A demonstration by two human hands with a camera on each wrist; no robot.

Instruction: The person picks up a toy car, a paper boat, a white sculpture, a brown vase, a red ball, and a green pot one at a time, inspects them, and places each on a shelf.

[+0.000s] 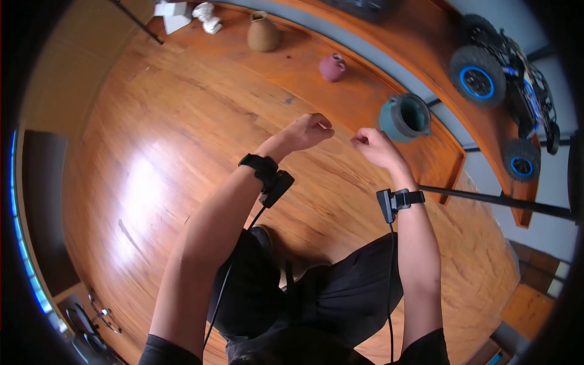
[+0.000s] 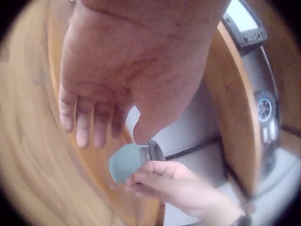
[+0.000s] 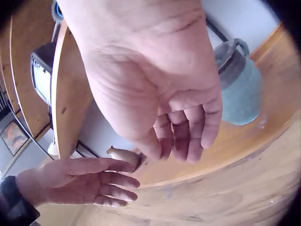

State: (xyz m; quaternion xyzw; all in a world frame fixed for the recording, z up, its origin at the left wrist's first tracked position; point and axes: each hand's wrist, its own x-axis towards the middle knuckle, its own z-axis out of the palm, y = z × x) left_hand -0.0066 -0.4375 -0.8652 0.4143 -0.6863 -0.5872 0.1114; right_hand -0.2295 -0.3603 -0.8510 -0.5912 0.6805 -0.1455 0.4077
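Note:
Both hands hang in the air in front of a low wooden shelf, apart from each other and holding nothing. The left hand (image 1: 306, 132) has loosely bent fingers; its palm and hanging fingers fill the top of the left wrist view. Beside the teal pot (image 1: 404, 117) is the right hand (image 1: 376, 148), its fingers loosely bent too. In the right wrist view the teal pot (image 3: 242, 92) stands on the shelf beyond the right hand (image 3: 155, 89), with a gap between them. A small pink jug (image 1: 333, 67) stands further along the shelf.
A tan vase (image 1: 263, 32), a white bust (image 1: 207, 18) and white geometric blocks (image 1: 174, 16) stand along the same shelf. A toy truck with blue-rimmed wheels (image 1: 477, 81) rests on the upper shelf. A black bar (image 1: 499, 199) crosses at the right. Wooden floor (image 1: 176, 121) lies below.

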